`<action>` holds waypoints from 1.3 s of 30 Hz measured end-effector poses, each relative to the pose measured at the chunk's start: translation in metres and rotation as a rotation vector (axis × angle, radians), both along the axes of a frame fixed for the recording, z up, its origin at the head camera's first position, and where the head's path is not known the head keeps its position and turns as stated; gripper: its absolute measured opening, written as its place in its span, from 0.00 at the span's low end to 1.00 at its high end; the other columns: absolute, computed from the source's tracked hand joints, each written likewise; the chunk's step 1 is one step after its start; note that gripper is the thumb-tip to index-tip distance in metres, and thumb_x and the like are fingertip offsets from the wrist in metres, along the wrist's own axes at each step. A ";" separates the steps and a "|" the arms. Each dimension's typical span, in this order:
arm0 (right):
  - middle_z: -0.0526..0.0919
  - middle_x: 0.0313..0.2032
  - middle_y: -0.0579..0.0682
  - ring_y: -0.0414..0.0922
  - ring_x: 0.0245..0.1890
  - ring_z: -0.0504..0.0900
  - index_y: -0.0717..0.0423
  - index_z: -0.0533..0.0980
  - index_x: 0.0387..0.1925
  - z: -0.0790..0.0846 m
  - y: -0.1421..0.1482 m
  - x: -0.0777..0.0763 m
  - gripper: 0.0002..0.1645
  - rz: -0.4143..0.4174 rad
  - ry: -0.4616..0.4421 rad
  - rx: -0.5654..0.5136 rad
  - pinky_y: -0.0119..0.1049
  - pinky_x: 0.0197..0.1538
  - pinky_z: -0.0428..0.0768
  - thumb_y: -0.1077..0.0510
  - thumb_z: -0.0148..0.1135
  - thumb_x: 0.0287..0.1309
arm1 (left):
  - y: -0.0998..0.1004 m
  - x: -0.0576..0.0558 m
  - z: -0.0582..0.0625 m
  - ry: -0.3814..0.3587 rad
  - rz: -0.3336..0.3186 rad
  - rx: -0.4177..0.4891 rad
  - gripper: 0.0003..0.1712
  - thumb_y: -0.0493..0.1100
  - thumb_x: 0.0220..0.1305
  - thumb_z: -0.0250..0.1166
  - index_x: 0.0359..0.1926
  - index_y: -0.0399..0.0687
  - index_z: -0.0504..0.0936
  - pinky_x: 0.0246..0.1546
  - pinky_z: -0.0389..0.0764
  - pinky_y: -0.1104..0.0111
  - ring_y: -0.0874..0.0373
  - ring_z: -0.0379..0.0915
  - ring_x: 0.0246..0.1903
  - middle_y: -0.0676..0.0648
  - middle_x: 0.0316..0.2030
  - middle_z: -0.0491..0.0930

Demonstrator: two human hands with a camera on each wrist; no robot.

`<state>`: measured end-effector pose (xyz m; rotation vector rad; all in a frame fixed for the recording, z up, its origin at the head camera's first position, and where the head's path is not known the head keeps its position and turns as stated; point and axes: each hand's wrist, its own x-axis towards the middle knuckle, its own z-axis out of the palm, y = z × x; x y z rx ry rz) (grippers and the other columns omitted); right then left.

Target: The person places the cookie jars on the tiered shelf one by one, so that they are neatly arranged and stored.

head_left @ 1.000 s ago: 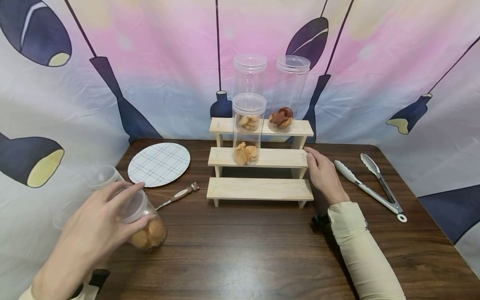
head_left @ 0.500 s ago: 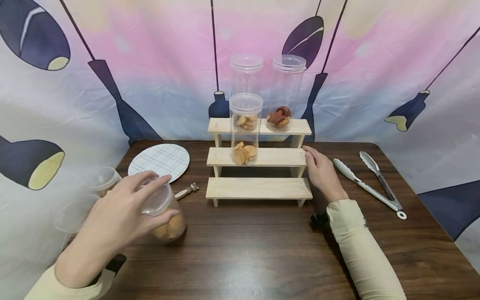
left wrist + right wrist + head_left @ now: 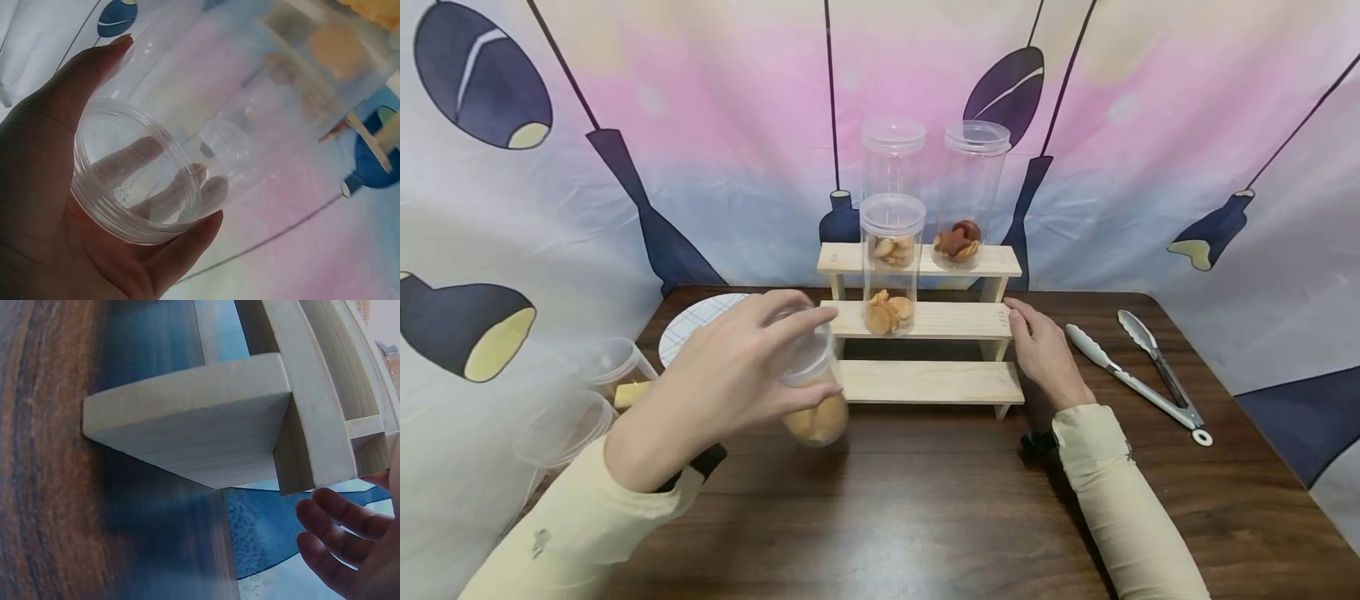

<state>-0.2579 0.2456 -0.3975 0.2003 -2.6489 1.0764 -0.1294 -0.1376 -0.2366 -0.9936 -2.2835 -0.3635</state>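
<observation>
My left hand (image 3: 737, 358) grips a clear plastic jar (image 3: 818, 417) near its lidded top, thumb on one side and fingers on the other. Round tan cookies lie in the jar's bottom, and it overlaps the left end of the rack's lowest step in the head view. In the left wrist view the ribbed lid (image 3: 134, 228) sits against the palm. My right hand (image 3: 1047, 354) holds the right end of the middle step of a wooden three-step rack (image 3: 932, 382). In the right wrist view several curled fingers (image 3: 337, 519) hang beside the rack's end.
A cookie jar (image 3: 891, 279) stands on the middle step. Behind it, another jar (image 3: 893, 154) and a jar of brown cookies (image 3: 970, 192) share the top step. Tongs (image 3: 1138, 392) lie right, a checked plate (image 3: 688, 329) left. Two clear containers (image 3: 613, 362) stand at the left edge.
My left hand has carried the jar rightward and slightly away from me, from the left side to the rack's lowest step. The right hand stays at the rack.
</observation>
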 end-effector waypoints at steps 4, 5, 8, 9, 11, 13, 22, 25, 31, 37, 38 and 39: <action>0.70 0.69 0.60 0.61 0.67 0.69 0.49 0.64 0.74 -0.002 0.000 0.001 0.33 0.006 0.007 0.001 0.61 0.66 0.67 0.40 0.34 0.78 | 0.018 -0.006 0.008 0.003 -0.019 -0.016 0.38 0.58 0.43 0.80 0.56 0.49 0.84 0.35 0.83 0.55 0.47 0.78 0.42 0.42 0.48 0.80; 0.70 0.68 0.60 0.61 0.67 0.69 0.49 0.65 0.73 -0.002 0.000 0.001 0.33 0.007 0.011 0.000 0.61 0.66 0.68 0.40 0.35 0.78 | 0.023 -0.007 0.011 0.008 -0.022 -0.024 0.37 0.58 0.44 0.79 0.56 0.50 0.84 0.34 0.83 0.55 0.47 0.78 0.42 0.42 0.48 0.80; 0.70 0.68 0.60 0.60 0.67 0.70 0.49 0.65 0.73 -0.002 -0.001 0.000 0.33 0.008 0.021 0.000 0.60 0.66 0.68 0.40 0.35 0.77 | 0.036 -0.009 0.018 0.013 -0.044 -0.053 0.37 0.59 0.46 0.79 0.57 0.50 0.83 0.35 0.84 0.55 0.47 0.78 0.45 0.42 0.48 0.80; 0.70 0.68 0.60 0.60 0.67 0.70 0.49 0.65 0.73 -0.002 -0.001 0.000 0.33 0.008 0.022 -0.002 0.60 0.66 0.68 0.40 0.35 0.77 | 0.041 -0.010 0.020 0.015 -0.057 -0.060 0.37 0.59 0.46 0.78 0.57 0.50 0.83 0.36 0.84 0.55 0.47 0.78 0.46 0.42 0.49 0.80; 0.70 0.68 0.60 0.60 0.67 0.70 0.49 0.65 0.73 -0.003 -0.001 0.000 0.33 0.008 0.019 -0.004 0.60 0.66 0.68 0.39 0.34 0.77 | 0.050 -0.012 0.024 0.003 -0.080 -0.076 0.38 0.60 0.48 0.78 0.58 0.49 0.82 0.38 0.84 0.55 0.46 0.78 0.48 0.41 0.51 0.80; 0.71 0.68 0.59 0.60 0.67 0.70 0.48 0.65 0.73 -0.003 0.000 0.000 0.33 0.008 0.019 -0.008 0.60 0.66 0.68 0.39 0.34 0.77 | 0.058 -0.017 0.027 -0.002 -0.104 -0.095 0.37 0.60 0.49 0.77 0.59 0.49 0.82 0.36 0.84 0.55 0.47 0.78 0.47 0.41 0.52 0.80; 0.71 0.68 0.59 0.60 0.66 0.70 0.49 0.66 0.73 -0.001 0.001 0.000 0.33 0.030 0.035 -0.019 0.61 0.64 0.69 0.40 0.35 0.78 | 0.097 -0.048 0.040 0.000 -0.185 -0.157 0.38 0.60 0.52 0.75 0.62 0.50 0.80 0.42 0.82 0.61 0.50 0.76 0.46 0.43 0.53 0.78; 0.71 0.67 0.59 0.59 0.66 0.71 0.49 0.66 0.72 -0.001 0.001 -0.001 0.32 0.028 0.030 -0.017 0.60 0.63 0.70 0.40 0.35 0.78 | 0.109 -0.058 0.045 -0.042 -0.186 -0.173 0.39 0.61 0.53 0.74 0.64 0.50 0.79 0.46 0.81 0.61 0.50 0.76 0.47 0.43 0.55 0.77; 0.73 0.66 0.59 0.58 0.64 0.73 0.49 0.66 0.72 -0.002 0.001 0.000 0.33 0.023 0.030 -0.020 0.60 0.62 0.71 0.40 0.34 0.78 | 0.128 -0.072 0.055 -0.112 -0.161 -0.216 0.40 0.63 0.57 0.71 0.67 0.54 0.75 0.52 0.79 0.62 0.52 0.73 0.54 0.45 0.59 0.75; 0.79 0.47 0.60 0.55 0.47 0.75 0.46 0.66 0.73 -0.002 0.000 0.001 0.32 0.029 0.032 -0.021 0.53 0.51 0.71 0.39 0.33 0.78 | 0.140 -0.088 0.055 -0.132 -0.139 -0.219 0.40 0.63 0.56 0.72 0.67 0.54 0.75 0.49 0.79 0.62 0.52 0.73 0.52 0.45 0.59 0.75; 0.79 0.46 0.60 0.54 0.46 0.75 0.46 0.66 0.73 -0.003 0.000 0.001 0.32 0.030 0.032 -0.022 0.52 0.50 0.70 0.39 0.33 0.78 | 0.142 -0.091 0.054 -0.136 -0.139 -0.216 0.40 0.63 0.56 0.72 0.67 0.54 0.75 0.50 0.79 0.62 0.52 0.73 0.52 0.45 0.59 0.75; 0.79 0.48 0.60 0.54 0.46 0.75 0.46 0.66 0.73 -0.003 0.001 0.001 0.33 0.028 0.034 -0.019 0.52 0.51 0.71 0.39 0.33 0.78 | 0.144 -0.094 0.054 -0.141 -0.137 -0.215 0.40 0.63 0.56 0.72 0.67 0.54 0.76 0.50 0.78 0.62 0.53 0.73 0.52 0.45 0.59 0.75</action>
